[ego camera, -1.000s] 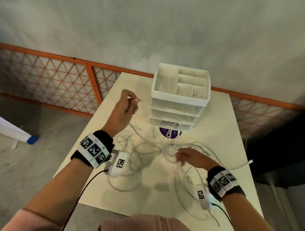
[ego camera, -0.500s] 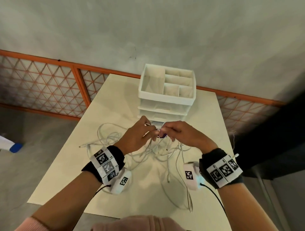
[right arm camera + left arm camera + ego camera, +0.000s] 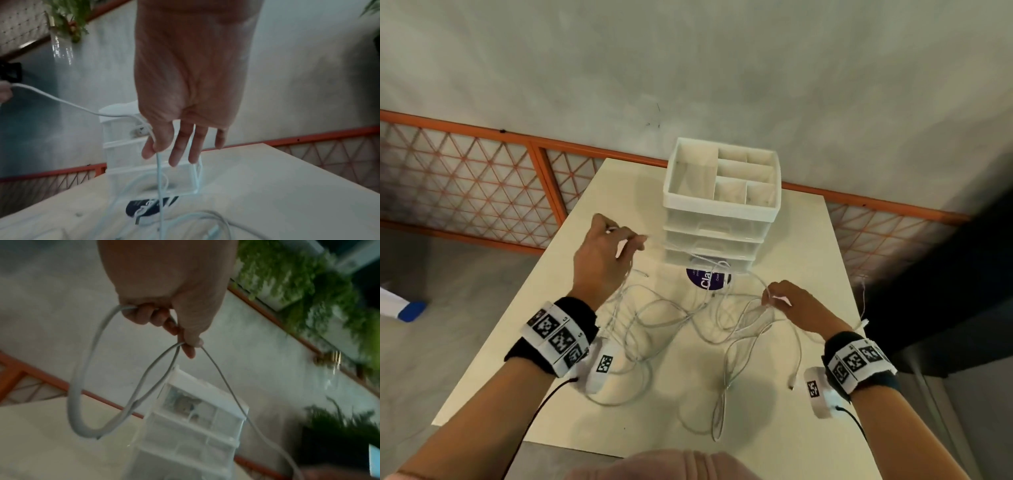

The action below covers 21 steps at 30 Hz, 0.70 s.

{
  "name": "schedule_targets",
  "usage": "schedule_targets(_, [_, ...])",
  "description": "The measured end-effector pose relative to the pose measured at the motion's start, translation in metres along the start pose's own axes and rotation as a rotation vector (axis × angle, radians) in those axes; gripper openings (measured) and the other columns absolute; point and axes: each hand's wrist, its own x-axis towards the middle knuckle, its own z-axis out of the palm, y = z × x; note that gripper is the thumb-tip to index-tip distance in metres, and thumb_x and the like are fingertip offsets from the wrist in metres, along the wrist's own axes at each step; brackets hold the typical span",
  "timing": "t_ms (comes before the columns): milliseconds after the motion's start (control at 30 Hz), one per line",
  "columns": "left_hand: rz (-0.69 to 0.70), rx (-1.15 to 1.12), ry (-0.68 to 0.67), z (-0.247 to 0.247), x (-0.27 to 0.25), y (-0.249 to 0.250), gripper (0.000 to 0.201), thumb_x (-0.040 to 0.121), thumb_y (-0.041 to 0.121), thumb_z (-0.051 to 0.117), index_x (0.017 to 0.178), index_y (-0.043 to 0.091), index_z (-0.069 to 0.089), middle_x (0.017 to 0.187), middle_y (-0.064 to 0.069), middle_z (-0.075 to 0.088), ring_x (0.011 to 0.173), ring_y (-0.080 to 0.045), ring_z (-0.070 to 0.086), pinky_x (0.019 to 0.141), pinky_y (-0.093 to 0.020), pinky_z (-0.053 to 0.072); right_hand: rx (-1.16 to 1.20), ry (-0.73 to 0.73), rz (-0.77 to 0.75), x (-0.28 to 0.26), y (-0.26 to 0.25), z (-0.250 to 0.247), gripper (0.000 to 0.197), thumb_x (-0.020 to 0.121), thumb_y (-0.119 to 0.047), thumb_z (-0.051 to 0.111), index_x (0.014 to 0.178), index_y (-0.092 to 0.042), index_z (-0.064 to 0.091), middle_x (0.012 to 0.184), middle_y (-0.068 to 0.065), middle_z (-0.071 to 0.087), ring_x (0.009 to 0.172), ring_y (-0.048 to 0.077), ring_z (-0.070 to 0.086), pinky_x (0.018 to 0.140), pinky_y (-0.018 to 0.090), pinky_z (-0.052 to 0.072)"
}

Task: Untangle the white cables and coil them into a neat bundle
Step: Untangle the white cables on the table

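- Left hand [image 3: 604, 255] is up above the table [image 3: 804, 246], fingers curled round loops of cable [image 3: 82, 386]; I read that as the start of a coil, loops hung from the fist so they stay open and don't fall back into the mess
- From the left wrist view one fat loop hangs below the fist and a thinner strand runs off down to the right past the drawers [image 3: 719, 212]; thumb and forefinger pinch where the strands meet
- Right hand [image 3: 789, 303] sits low, just over the pile; thumb and forefinger pinch one strand, the other fingers [image 3: 180, 146] hang straight and spread; I'd say it's guiding the line and holding the tangle down while the left draws slack
- That strand runs from the right pinch leftward and up toward the left hand, so its long axis lies across the table, rising to my left
- The rest of the cables [image 3: 688, 329] sprawl on the table between both wrists, loops crossing, one end trailing toward the near edge, one plug [image 3: 864, 322] at the right edge
- Judgement: untangling is early; most is not yet coiled
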Motion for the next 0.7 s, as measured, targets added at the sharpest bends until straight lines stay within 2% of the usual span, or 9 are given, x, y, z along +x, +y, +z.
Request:
schedule_targets(67, [-0.105,0.032,-0.112,0.007,-0.008,-0.008,0.016,0.087,0.028,0.065,0.097,0.016,0.071,0.096,-0.005,0.040,0.078,-0.016,0.047,0.060,-0.029,0.041,0.090,0.072,-0.043,0.000,-0.007,-0.009,0.030,0.095,-0.005,0.048,0.083,-0.032,0.056,0.096,-0.003,0.067,0.094,0.017,0.062,0.091,0.032,0.044])
schedule_targets(133, [-0.208,-0.018,-0.201,0.015,-0.016,-0.012,0.027,0.086,0.022,0.066,0.112,0.014,0.066,0.104,-0.009,0.040,0.090,-0.026,0.054,0.076,-0.038,0.050,0.199,0.116,-0.104,0.004,-0.018,-0.020,0.024,0.096,-0.004,0.046,0.088,-0.024,0.057,0.089,-0.006,0.068,0.090,0.012,0.064,0.088,0.026,0.046])
schedule_targets(200, [-0.212,-0.097,-0.161,0.019,-0.019,-0.007,0.035,0.088,0.012,0.062,0.122,0.008,0.059,0.109,-0.017,0.039,0.095,-0.029,0.053,0.088,-0.042,0.049,0.220,0.154,-0.162,0.007,-0.038,-0.031,0.022,0.098,-0.007,0.043,0.098,-0.022,0.059,0.083,-0.009,0.065,0.083,0.008,0.063,0.083,0.018,0.046])
schedule_targets(300, [-0.245,-0.303,-0.028,0.022,-0.016,0.014,0.037,0.096,0.002,0.042,0.133,0.005,0.048,0.106,-0.012,0.028,0.086,-0.018,0.043,0.089,-0.022,0.043,0.191,0.259,-0.248,0.007,-0.068,-0.048,0.028,0.098,-0.012,0.044,0.117,-0.020,0.064,0.081,-0.009,0.056,0.076,0.005,0.055,0.073,0.005,0.041])
schedule_targets(367, [-0.238,-0.428,-0.007,0.020,-0.012,0.030,0.040,0.100,0.013,0.038,0.140,0.016,0.040,0.106,-0.008,0.025,0.091,-0.015,0.039,0.087,-0.005,0.036,0.107,0.282,-0.326,0.007,-0.086,-0.058,0.031,0.098,-0.014,0.047,0.123,-0.023,0.062,0.081,0.004,0.054,0.073,0.010,0.050,0.070,0.007,0.038])
schedule_targets(433, [-0.107,-0.448,-0.092,0.022,-0.011,0.043,0.046,0.100,0.029,0.039,0.144,0.034,0.029,0.107,-0.006,0.026,0.095,-0.012,0.034,0.095,-0.006,0.028,0.042,0.214,-0.392,0.008,-0.102,-0.061,0.031,0.097,-0.016,0.049,0.124,-0.024,0.062,0.077,0.005,0.049,0.070,0.007,0.044,0.068,0.010,0.036])
schedule_targets(533, [0.100,-0.382,-0.194,0.035,-0.012,0.053,0.045,0.098,0.036,0.042,0.139,0.047,0.029,0.112,-0.009,0.032,0.098,-0.008,0.025,0.100,-0.017,0.025,0.045,0.087,-0.429,0.006,-0.124,-0.055,0.030,0.097,-0.017,0.050,0.123,-0.025,0.062,0.073,-0.006,0.040,0.069,0.005,0.042,0.069,0.011,0.034])
schedule_targets(633, [0.131,-0.374,-0.166,0.041,-0.012,0.058,0.023,0.098,0.034,0.043,0.114,0.030,0.059,0.105,-0.005,0.028,0.101,-0.008,0.025,0.098,-0.025,0.031,0.193,0.055,-0.375,0.003,-0.127,-0.050,0.027,0.096,-0.017,0.052,0.118,-0.020,0.066,0.080,-0.007,0.051,0.074,0.007,0.049,0.071,0.011,0.037])
schedule_targets(700, [0.142,-0.323,-0.165,0.040,-0.014,0.055,0.031,0.095,0.039,0.040,0.094,0.018,0.062,0.101,-0.003,0.028,0.100,-0.011,0.029,0.088,-0.025,0.034,0.246,0.042,-0.338,0.001,-0.114,-0.047,0.023,0.096,-0.018,0.053,0.113,-0.020,0.068,0.096,-0.008,0.064,0.080,0.002,0.055,0.073,0.011,0.040])
